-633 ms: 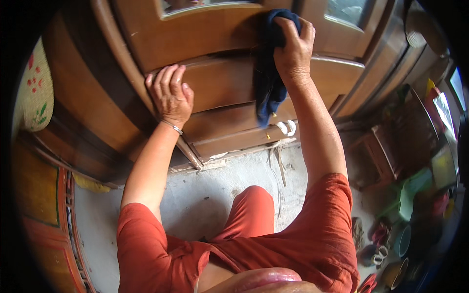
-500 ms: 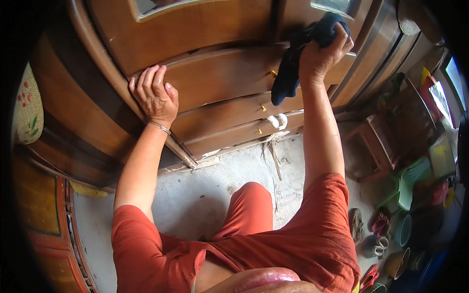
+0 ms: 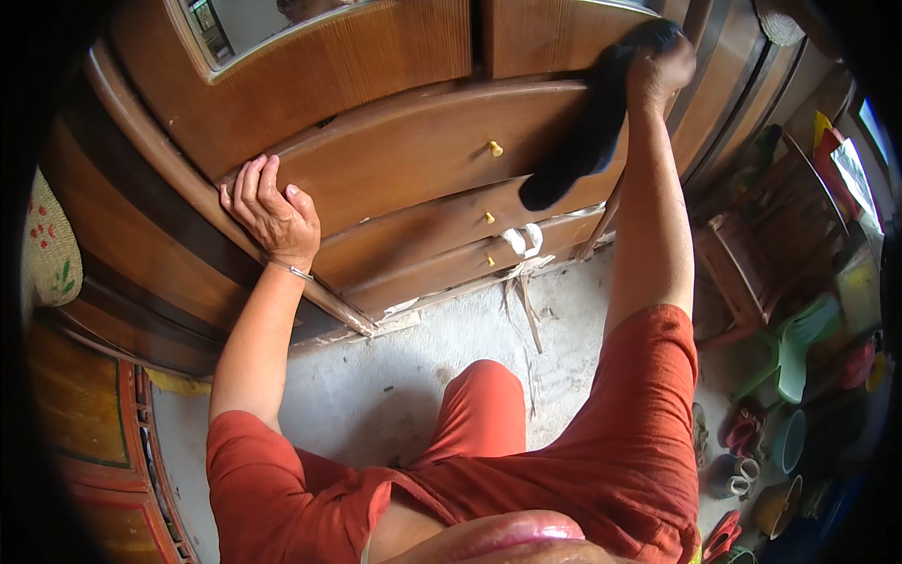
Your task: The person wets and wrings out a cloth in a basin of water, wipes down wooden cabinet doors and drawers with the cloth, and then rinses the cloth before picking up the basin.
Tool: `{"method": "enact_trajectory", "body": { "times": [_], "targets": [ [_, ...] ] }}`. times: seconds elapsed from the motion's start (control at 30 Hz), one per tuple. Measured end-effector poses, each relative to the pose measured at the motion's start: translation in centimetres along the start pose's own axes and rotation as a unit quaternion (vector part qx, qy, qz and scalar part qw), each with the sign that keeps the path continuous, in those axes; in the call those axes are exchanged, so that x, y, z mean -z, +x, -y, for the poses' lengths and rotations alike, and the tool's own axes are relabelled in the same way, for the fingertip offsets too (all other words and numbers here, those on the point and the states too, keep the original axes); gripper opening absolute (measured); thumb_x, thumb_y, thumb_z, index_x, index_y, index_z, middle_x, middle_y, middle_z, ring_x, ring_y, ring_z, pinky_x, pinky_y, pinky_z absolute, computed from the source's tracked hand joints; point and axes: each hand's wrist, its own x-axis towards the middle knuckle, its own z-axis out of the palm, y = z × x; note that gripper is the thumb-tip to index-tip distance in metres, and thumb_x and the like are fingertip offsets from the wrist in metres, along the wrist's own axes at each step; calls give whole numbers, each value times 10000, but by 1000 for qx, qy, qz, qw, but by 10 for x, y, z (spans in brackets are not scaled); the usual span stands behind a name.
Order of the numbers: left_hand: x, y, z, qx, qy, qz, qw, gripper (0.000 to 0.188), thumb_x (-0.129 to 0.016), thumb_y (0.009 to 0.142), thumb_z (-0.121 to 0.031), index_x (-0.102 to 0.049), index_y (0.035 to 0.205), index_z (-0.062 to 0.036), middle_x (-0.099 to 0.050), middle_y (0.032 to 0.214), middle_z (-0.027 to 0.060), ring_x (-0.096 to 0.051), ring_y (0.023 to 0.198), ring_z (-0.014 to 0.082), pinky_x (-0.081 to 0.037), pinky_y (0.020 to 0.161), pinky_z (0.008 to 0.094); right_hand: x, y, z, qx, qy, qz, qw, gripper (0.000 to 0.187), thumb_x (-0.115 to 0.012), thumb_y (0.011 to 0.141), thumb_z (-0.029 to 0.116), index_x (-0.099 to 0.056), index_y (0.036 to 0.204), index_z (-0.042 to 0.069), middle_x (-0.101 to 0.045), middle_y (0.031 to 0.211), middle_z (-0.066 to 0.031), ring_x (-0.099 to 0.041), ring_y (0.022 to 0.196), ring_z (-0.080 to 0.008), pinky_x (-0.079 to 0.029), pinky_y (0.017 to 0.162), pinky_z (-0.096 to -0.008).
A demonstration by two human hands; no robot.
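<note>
My left hand (image 3: 273, 211) lies on the left edge of the wooden cabinet's top drawer (image 3: 395, 146), fingers extended against the wood. My right hand (image 3: 660, 77), blurred by motion, grips a dark blue cloth (image 3: 584, 136) at the upper right of the drawers. The cloth hangs down and to the left from it, across the right part of the top drawer. Small yellow knobs sit on the drawers, one (image 3: 495, 148) on the top drawer. A white strip (image 3: 523, 242) hangs out of the bottom drawer.
Above the drawers are cabinet doors, one with a mirror (image 3: 249, 33). To the right stand a wooden chair (image 3: 742, 268) and a green plastic stool (image 3: 799, 348), with shoes (image 3: 742, 423) and basins (image 3: 789, 442) on the floor. A woven hat (image 3: 49, 246) hangs at far left.
My right hand has moved right with the cloth, which now trails out to the left, and the top drawer's knob shows more fully. My left hand stays on the drawer's edge.
</note>
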Motion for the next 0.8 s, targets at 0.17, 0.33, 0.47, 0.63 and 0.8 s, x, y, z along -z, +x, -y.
{"method": "enact_trajectory", "body": {
  "times": [0.17,0.33,0.47,0.63,0.8],
  "targets": [
    [8,0,17,-6,27,-4,1000,345,-427,880,-173,-474,1197,-46,-501,1196,130,-452,1146,297,-281,1021,539,8,-57,73,-64,88,29,994,320,-573,704,67,-596,1023,80,-565,1039,-220,-507,985,-421,-381,905,-468],
    [2,-5,7,23,3,18,1000,379,-438,861,-174,-446,1216,-45,-491,1215,132,-444,1159,298,-239,1047,547,57,-147,144,-1,96,135,986,338,-593,688,102,-611,1025,126,-439,1183,-206,-362,1117,-400,-285,991,-497],
    [9,-7,9,23,-9,29,999,409,-446,845,-161,-426,1237,-50,-480,1229,138,-432,1171,302,-213,1060,546,47,-154,115,-66,100,69,990,385,-547,681,23,-580,1054,111,-422,1149,-200,-355,1111,-368,-285,974,-490],
    [11,-6,8,21,2,34,999,413,-446,846,-157,-426,1239,-33,-481,1229,146,-437,1164,307,-229,1053,538,46,-123,26,-207,-25,-10,978,410,-548,731,77,-529,1141,75,-474,1118,-221,-429,1036,-383,-293,954,-483],
    [-5,-1,0,-3,4,-7,1000,368,-445,868,-182,-464,1204,-34,-494,1200,133,-454,1126,309,-282,1003,522,51,-131,-11,-205,-20,-53,977,252,-617,784,117,-622,993,-23,-643,922,-193,-625,838,-319,-483,808,-446]
  ]
}}
